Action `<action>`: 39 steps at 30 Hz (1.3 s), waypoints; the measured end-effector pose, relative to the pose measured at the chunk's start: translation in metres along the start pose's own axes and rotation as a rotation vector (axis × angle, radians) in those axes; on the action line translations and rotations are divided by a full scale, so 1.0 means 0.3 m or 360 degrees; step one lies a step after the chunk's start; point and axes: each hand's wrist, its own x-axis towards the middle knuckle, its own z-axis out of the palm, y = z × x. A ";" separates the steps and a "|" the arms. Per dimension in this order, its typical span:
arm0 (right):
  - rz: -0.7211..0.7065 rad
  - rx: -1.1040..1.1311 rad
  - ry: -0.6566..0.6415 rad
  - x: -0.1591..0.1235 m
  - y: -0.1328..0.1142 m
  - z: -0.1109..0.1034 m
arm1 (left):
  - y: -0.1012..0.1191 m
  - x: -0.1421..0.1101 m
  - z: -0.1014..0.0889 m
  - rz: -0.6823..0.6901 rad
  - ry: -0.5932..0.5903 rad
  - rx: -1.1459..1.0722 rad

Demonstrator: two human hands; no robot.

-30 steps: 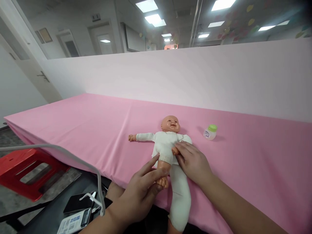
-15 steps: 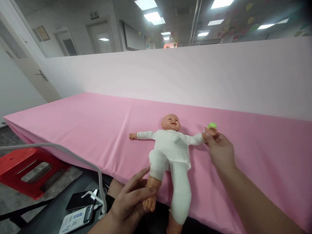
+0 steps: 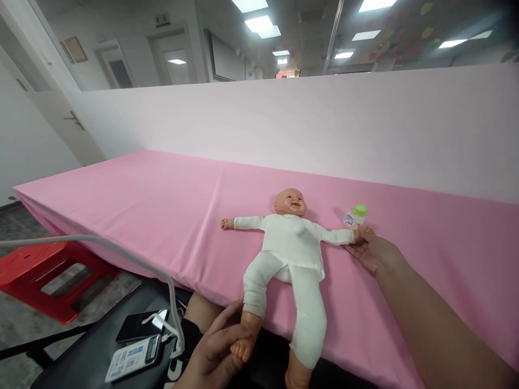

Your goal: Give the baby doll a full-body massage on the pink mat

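Note:
A baby doll point(image 3: 298, 240) in a white top and trousers lies face up on the pink-covered table point(image 3: 170, 205), arms spread and legs past the front edge. Around its bare foot at the left are the closed thumb and fingers of my left hand point(image 3: 217, 348). At the right, my right hand point(image 3: 379, 254) holds the doll's small hand, with fingers stretched beneath the wrist; my thumb is hard to see. Just behind that wrist stands a small clear bottle point(image 3: 355, 216) with a green cap and a label, touched by neither hand.
A white wall point(image 3: 284, 124) with a window above borders the table's back. Left of me are a red stool point(image 3: 52, 281) and a dark seat holding a black phone point(image 3: 138, 326) and a white power bank point(image 3: 133, 357). A white cable point(image 3: 121, 254) crosses the lower left.
My left hand has drawn the doll's foot down and left, straightening that knee. My right hand and the doll's hand have lowered, uncovering the bottle. The view has shifted slightly.

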 end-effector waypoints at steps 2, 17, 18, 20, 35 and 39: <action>-0.0036 0.0018 -0.0023 0.001 0.003 -0.001 | -0.004 0.005 -0.002 0.0019 -0.0003 -0.0010; -0.1330 -0.0772 -0.0309 -0.250 0.087 0.095 | 0.130 0.222 0.009 0.0468 -0.0117 0.0055; -0.1379 -0.0854 -0.0368 -0.266 0.100 0.106 | 0.137 0.244 0.019 0.0444 -0.0144 0.0003; -0.1516 -0.1074 -0.0469 -0.285 0.126 0.125 | 0.151 0.281 0.039 0.0351 -0.0179 -0.0107; -0.1990 -0.1604 -0.0692 -0.275 0.155 0.147 | 0.203 0.364 0.080 0.0140 -0.0175 -0.0272; -0.1704 -0.1480 -0.0568 -0.272 0.113 0.131 | 0.205 0.326 0.061 0.0215 -0.0100 -0.0175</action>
